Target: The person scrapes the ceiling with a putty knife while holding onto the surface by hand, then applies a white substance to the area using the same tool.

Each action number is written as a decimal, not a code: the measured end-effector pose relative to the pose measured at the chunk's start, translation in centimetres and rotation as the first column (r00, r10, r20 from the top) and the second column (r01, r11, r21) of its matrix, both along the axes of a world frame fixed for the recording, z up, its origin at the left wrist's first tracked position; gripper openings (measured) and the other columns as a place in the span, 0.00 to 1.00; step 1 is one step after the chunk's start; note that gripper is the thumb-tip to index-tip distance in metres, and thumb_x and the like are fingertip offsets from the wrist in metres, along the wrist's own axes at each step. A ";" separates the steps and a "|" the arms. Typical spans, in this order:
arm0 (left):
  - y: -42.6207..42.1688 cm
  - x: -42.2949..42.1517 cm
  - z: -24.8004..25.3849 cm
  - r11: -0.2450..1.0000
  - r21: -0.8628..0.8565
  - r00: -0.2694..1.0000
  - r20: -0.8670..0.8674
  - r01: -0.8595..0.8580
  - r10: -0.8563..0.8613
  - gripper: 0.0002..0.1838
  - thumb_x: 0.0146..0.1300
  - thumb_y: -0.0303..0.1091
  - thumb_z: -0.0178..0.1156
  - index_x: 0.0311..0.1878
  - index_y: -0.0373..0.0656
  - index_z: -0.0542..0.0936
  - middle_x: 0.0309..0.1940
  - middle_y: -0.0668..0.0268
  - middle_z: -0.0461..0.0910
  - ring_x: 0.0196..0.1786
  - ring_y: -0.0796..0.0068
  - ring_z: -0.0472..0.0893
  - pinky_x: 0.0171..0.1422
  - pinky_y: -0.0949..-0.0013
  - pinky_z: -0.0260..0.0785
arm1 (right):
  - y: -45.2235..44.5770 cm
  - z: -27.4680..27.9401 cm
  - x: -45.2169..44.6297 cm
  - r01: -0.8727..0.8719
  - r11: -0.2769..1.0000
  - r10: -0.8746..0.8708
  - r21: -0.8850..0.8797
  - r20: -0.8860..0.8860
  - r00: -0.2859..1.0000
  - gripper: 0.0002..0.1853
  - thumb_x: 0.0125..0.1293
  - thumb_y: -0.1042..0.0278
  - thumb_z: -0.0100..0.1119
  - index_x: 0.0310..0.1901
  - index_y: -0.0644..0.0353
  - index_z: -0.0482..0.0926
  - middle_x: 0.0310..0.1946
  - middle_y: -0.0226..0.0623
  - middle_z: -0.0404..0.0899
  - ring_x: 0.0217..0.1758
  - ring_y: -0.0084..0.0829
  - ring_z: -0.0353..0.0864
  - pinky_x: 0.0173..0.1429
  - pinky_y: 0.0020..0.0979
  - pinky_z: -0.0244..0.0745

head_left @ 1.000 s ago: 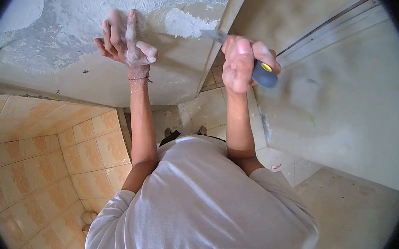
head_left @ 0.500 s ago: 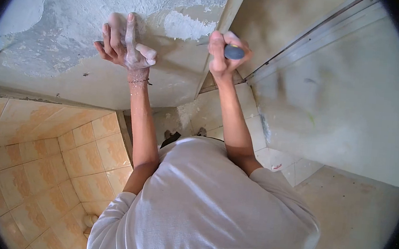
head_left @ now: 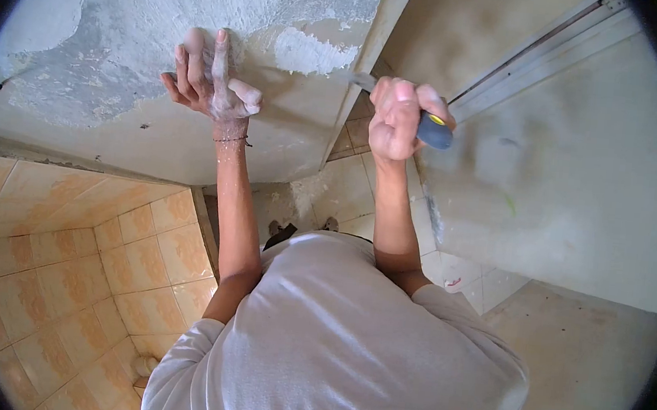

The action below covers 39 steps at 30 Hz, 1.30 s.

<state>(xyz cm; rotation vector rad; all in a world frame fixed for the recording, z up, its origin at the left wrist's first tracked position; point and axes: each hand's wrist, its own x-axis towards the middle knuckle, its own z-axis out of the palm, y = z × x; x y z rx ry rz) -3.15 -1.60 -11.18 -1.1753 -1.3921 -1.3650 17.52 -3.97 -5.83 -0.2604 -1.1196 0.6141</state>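
Note:
My left hand (head_left: 213, 89), coated in white dust, rests with fingers spread against the wall (head_left: 280, 134). Closed around the dark grey and yellow handle of a scraper (head_left: 435, 131) is my right hand (head_left: 399, 117). The scraper's blurred metal blade (head_left: 363, 80) points left, near the wall's edge; whether it touches the wall I cannot tell. Between the two hands lies a pale bare patch (head_left: 314, 51) where the surface coat is gone. Rough grey-white plaster (head_left: 143, 1) covers the upper part of the wall.
A door frame (head_left: 530, 43) and a smooth pale panel (head_left: 558, 170) stand on the right. Orange-patterned tiles (head_left: 151, 268) line the lower left. White debris (head_left: 306, 191) lies on the tiled floor around my feet (head_left: 331, 224).
My right hand has moved right and down, carrying the scraper away from the pale patch. The left hand keeps its place on the wall, while the view has shifted slightly.

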 end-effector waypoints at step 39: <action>0.0 0.0 0.1 0.999 0.000 0.999 -0.002 0.049 -0.049 0.48 0.63 0.75 0.14 0.56 0.59 0.81 0.65 0.67 0.71 0.70 0.66 0.63 0.79 0.54 0.35 | -0.2 1.1 0.1 0.123 0.992 -0.122 -0.006 0.058 0.991 0.20 0.61 0.75 0.56 0.15 0.58 0.59 0.10 0.25 0.58 0.12 0.18 0.58 0.17 0.26 0.50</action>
